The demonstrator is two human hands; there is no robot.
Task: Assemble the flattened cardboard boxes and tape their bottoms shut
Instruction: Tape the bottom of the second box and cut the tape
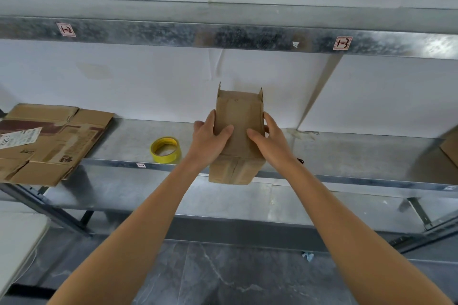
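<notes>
Far left, flattened cardboard (pixel 49 141) lies on the shelf (pixel 124 141); yellow tape roll (pixel 165 150) sits near; left hand (pixel 210 136) has its grip clamped on the small box (pixel 238 119) at the shelf's front edge, right hand (pixel 270 141) likewise, thumbs across the top; it looks light, thin-walled and crushable, so best held by the side walls near the corners

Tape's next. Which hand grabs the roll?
Left, probably. The yellow tape roll lies on the shelf just beside the left hand; the right hand is across the box from it and can steady the box alone.
</notes>
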